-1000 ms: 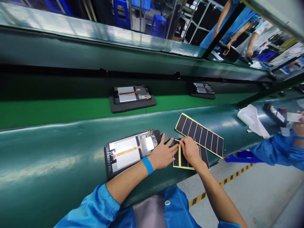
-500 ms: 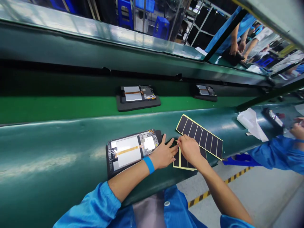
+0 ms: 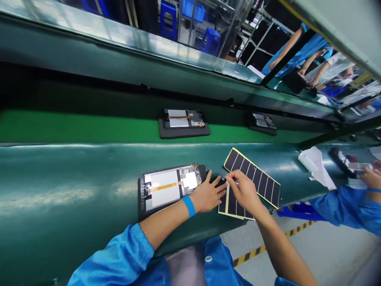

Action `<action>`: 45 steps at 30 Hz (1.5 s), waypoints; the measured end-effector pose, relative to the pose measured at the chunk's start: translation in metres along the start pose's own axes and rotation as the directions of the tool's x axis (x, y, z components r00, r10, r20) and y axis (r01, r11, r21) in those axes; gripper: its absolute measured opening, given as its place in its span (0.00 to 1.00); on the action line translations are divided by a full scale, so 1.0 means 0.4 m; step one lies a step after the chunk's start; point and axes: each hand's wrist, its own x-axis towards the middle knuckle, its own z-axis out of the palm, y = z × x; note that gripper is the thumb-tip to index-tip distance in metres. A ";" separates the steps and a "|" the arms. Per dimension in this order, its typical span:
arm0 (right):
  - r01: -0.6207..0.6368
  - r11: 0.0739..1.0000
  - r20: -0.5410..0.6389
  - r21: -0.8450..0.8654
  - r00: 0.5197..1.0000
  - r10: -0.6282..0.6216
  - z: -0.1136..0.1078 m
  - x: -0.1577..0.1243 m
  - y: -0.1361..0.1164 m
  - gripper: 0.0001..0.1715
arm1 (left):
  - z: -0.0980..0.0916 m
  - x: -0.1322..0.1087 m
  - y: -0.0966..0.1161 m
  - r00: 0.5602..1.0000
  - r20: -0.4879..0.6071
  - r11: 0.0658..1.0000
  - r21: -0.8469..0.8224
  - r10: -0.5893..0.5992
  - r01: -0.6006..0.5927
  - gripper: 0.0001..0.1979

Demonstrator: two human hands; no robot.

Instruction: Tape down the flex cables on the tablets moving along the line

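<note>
My left hand (image 3: 207, 194) lies flat with its fingers spread, fingertips on the left edge of a sheet of black adhesive stickers (image 3: 232, 202). Its wrist rests by the lower right corner of an opened tablet (image 3: 165, 186), which shows a pale battery, an orange flex cable and a circuit board. My right hand (image 3: 243, 190) pinches a black sticker (image 3: 223, 181) at the upper left corner of that sheet. Its fingers partly hide the hold. A second sticker sheet (image 3: 253, 174), black rectangles on yellow-edged backing, lies slanted behind my right hand, overlapping the first.
On the green conveyor belt (image 3: 119, 127) ride two more opened tablets, a nearer one (image 3: 184, 119) and a farther one (image 3: 262, 122), each on a dark pad. White paper (image 3: 317, 165) lies to the right. Beyond it, a co-worker's hand (image 3: 372, 174) is over another device.
My right thumb and fingertips have shifted slightly right at the sheet's corner, still pinching. My left hand keeps its place on the sheet. The camera view has shifted a little.
</note>
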 end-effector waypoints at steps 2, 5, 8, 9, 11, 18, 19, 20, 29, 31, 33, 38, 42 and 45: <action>0.031 0.992 -0.023 0.119 0.999 -0.028 0.002 0.005 -0.026 0.14 | -0.012 -0.005 0.004 0.998 -0.061 1.000 0.007 0.016 -0.016 0.21; 0.110 0.961 -0.061 0.253 0.993 -0.097 0.020 0.018 -0.081 0.13 | -0.039 -0.032 0.026 0.990 -0.129 0.999 0.002 0.049 -0.049 0.18; 0.196 0.923 -0.048 0.331 0.980 -0.191 0.063 0.027 -0.153 0.10 | -0.066 -0.093 0.062 0.982 -0.159 0.993 -0.041 0.100 -0.108 0.13; 0.231 0.909 -0.032 0.347 0.972 -0.235 0.083 0.029 -0.179 0.10 | -0.075 -0.122 0.074 0.981 -0.160 0.990 -0.067 0.109 -0.121 0.13; 0.304 0.878 0.000 0.371 0.945 -0.327 0.129 0.033 -0.231 0.09 | -0.091 -0.189 0.096 0.983 -0.162 0.987 -0.123 0.084 -0.104 0.12; 0.473 0.808 0.053 0.352 0.851 -0.522 0.303 0.069 -0.361 0.07 | -0.140 -0.434 0.130 0.910 -0.306 0.955 -0.187 -0.281 0.232 0.09; 0.487 0.812 0.063 0.323 0.845 -0.531 0.321 0.078 -0.368 0.07 | -0.144 -0.459 0.130 0.875 -0.340 0.936 -0.189 -0.345 0.296 0.09; 0.497 0.817 0.072 0.294 0.841 -0.537 0.336 0.086 -0.372 0.07 | -0.148 -0.482 0.128 0.832 -0.375 0.913 -0.191 -0.408 0.361 0.09; 0.525 0.835 0.089 0.167 0.835 -0.543 0.358 0.121 -0.378 0.09 | -0.162 -0.562 0.077 0.605 -0.348 0.657 -0.041 -0.716 0.753 0.17; 0.526 0.836 0.085 0.159 0.836 -0.542 0.358 0.121 -0.380 0.09 | -0.162 -0.560 0.066 0.621 -0.279 0.648 -0.007 -0.732 0.761 0.20; 0.523 0.839 0.078 0.152 0.839 -0.538 0.362 0.120 -0.381 0.09 | -0.161 -0.557 0.056 0.635 -0.213 0.647 0.018 -0.742 0.762 0.23; 0.516 0.845 0.062 0.144 0.847 -0.528 0.374 0.119 -0.380 0.07 | -0.158 -0.556 0.039 0.660 -0.133 0.658 0.065 -0.739 0.750 0.30; 0.499 0.849 0.042 0.176 0.858 -0.512 0.372 0.119 -0.381 0.07 | -0.160 -0.559 0.030 0.664 -0.146 0.661 0.074 -0.733 0.746 0.30; 0.493 0.842 -0.003 0.218 0.863 -0.505 0.354 0.114 -0.380 0.05 | -0.161 -0.556 0.022 0.658 -0.162 0.656 0.070 -0.736 0.751 0.29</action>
